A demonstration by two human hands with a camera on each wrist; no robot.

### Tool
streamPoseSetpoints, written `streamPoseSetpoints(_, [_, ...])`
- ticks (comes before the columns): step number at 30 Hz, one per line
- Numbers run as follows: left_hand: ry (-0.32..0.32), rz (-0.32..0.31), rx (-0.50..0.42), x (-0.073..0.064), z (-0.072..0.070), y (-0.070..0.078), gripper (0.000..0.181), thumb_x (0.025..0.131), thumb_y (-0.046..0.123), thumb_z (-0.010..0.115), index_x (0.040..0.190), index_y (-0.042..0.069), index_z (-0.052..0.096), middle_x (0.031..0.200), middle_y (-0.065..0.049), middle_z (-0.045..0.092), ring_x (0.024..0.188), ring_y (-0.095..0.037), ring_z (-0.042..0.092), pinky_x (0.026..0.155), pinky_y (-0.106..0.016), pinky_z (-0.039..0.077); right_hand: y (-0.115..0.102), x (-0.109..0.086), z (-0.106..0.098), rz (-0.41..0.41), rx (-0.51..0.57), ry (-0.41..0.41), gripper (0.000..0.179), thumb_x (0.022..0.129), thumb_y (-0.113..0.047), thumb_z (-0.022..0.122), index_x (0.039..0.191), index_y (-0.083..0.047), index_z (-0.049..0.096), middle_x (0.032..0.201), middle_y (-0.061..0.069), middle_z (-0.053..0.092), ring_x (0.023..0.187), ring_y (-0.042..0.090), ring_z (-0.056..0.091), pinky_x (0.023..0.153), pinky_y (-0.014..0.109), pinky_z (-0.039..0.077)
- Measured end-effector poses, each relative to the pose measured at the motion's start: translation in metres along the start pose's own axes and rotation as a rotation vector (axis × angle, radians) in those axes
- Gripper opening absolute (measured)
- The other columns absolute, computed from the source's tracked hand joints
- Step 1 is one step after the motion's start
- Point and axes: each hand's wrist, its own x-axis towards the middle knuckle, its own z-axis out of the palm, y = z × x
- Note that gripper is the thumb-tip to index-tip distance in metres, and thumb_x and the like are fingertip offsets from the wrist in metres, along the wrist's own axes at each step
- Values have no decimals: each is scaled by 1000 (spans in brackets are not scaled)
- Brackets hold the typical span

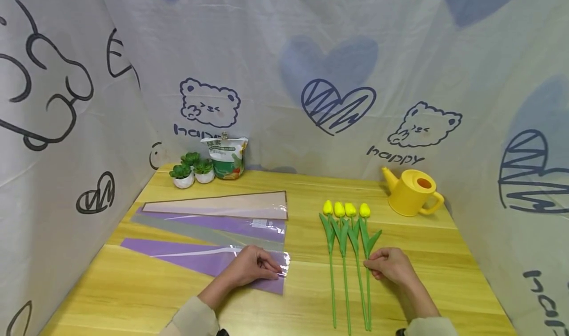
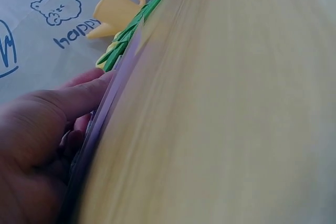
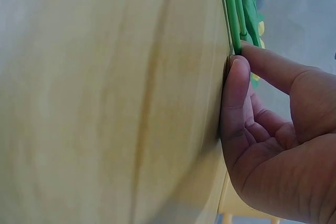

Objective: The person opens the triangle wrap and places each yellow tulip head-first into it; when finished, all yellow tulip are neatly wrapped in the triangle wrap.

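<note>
Several tapered flower sleeves lie overlapping on the left of the table: a pinkish one with a dark border [image 1: 222, 206] at the back, purple and grey ones in front. My left hand [image 1: 251, 267] pinches the wide right end of the nearest purple sleeve [image 1: 186, 254], thumb and index finger at its clear plastic edge. Several yellow artificial tulips [image 1: 339, 209] with green leaves lie side by side, heads away from me. With thumb and index finger, my right hand [image 1: 393, 264] pinches the stem of the rightmost tulip [image 1: 365, 211] below its leaves.
A yellow watering can [image 1: 409, 193] stands at the back right. Small potted succulents [image 1: 183, 175] and a white-and-green clipped bag [image 1: 228, 158] stand at the back left. Patterned cloth [image 1: 275, 79] surrounds the wooden table [image 1: 306, 296] on the far side and both sides.
</note>
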Motion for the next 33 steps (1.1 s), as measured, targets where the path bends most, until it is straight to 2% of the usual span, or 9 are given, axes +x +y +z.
streamPoseSetpoints(6, [-1, -38, -54, 1, 0, -1, 12, 79, 12, 90, 89, 12, 83, 81, 0, 79, 67, -3, 69, 60, -19, 54, 0, 1, 0, 2, -5, -3, 22, 88, -9, 81, 97, 6, 68, 75, 10, 72, 64, 18, 67, 59, 31, 59])
streamPoseSetpoints(13, [13, -16, -113, 1, -1, 0, 16, 79, 9, 90, 93, 7, 82, 82, -9, 79, 64, -2, 64, 59, -17, 51, -1, 0, -1, 5, -11, 1, 21, 88, -9, 81, 97, 6, 69, 76, 10, 72, 65, 18, 67, 59, 31, 59])
streamPoseSetpoints(20, [10, -23, -138, 1, -4, -1, 19, 82, 11, 88, 99, 6, 81, 86, -7, 79, 63, -3, 60, 57, -17, 46, -1, 2, 0, 14, -20, 12, 21, 88, -10, 81, 96, 5, 69, 75, 10, 72, 64, 18, 67, 59, 31, 58])
streamPoseSetpoints(29, [-4, -5, -183, 1, -4, -2, 22, 83, 8, 86, 103, 1, 80, 87, -12, 79, 64, -3, 61, 56, -17, 46, 0, 2, -1, 15, 0, 4, 21, 89, -8, 80, 98, 7, 69, 80, 12, 71, 68, 18, 68, 62, 31, 60])
streamPoseSetpoints(33, [-4, -27, -168, 1, -4, -1, 22, 82, 10, 87, 102, 5, 80, 87, -8, 79, 64, -4, 61, 57, -17, 46, 0, 2, -1, 18, 29, 0, 20, 89, -5, 78, 99, 9, 68, 84, 13, 70, 68, 18, 68, 63, 30, 60])
